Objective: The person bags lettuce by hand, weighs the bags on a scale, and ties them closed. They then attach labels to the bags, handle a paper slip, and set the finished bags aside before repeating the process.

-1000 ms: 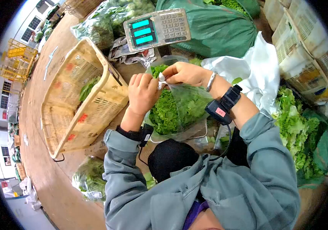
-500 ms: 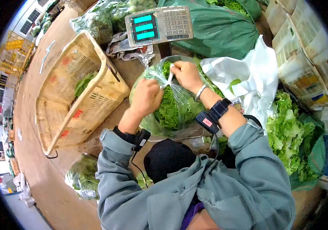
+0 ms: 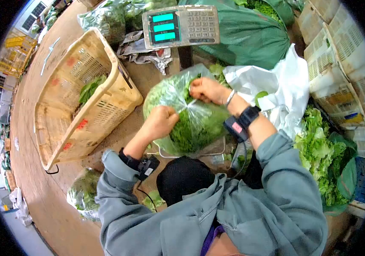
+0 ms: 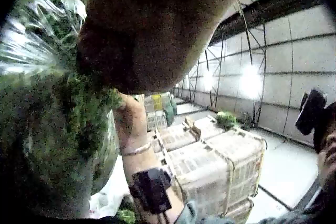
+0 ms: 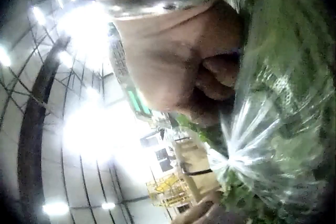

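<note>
A clear plastic bag [image 3: 195, 134] full of frilly green lettuce sits on the scale's tray [image 3: 162, 154]. Its neck is drawn into a tight white knot [image 3: 189, 104], with creases fanning outward, sharp too in the right wrist view. My left hand [image 3: 161, 121] has curled fingers and grips the plastic just left of the knot. On the other side my right hand [image 3: 210, 90], wearing a bracelet, pinches plastic up and right of it. The left wrist view shows the left hand [image 4: 147, 35] dark and close beside the bag, its fingertips hidden.
A scale display [image 3: 180, 26] with lit readouts stands beyond the bag. To the left is a yellowed crate [image 3: 112, 111] with some leaves inside. White plastic sheeting [image 3: 285, 81], loose lettuce [image 3: 317, 158] and stacked crates [image 3: 331, 68] lie right. A bagged vegetable [image 3: 84, 192] sits lower left.
Both hands have drawn the bag's neck down from a raised twist into a tight knot against the lettuce. They have moved apart and slightly lower, and the bag now sits rounder.
</note>
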Tool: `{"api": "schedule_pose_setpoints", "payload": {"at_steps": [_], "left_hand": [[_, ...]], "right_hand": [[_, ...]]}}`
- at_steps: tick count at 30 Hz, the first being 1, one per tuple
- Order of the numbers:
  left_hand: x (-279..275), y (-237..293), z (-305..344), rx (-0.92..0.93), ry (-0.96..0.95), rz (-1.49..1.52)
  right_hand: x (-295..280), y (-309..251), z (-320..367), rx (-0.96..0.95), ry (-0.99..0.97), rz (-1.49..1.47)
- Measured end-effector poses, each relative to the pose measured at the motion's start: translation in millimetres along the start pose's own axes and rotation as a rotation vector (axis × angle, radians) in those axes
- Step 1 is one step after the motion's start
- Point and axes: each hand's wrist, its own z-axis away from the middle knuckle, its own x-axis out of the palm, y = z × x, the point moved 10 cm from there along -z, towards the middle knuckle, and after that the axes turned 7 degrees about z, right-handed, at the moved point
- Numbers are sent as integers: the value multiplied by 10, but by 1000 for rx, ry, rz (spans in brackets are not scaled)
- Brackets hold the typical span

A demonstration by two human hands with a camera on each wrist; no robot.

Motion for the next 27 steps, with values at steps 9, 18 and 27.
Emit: {"api": "schedule_pose_setpoints", "payload": {"at_steps": [9, 18, 27], "left_hand": [[144, 328, -323, 253, -64, 235], [464, 637, -370, 407, 25, -47], [395, 349, -538, 350, 251, 271]], "right_hand": [[126, -888, 767, -464, 618, 505], [-346, -708, 783, -363, 503, 314], [260, -959, 991, -473, 504, 1184]]}}
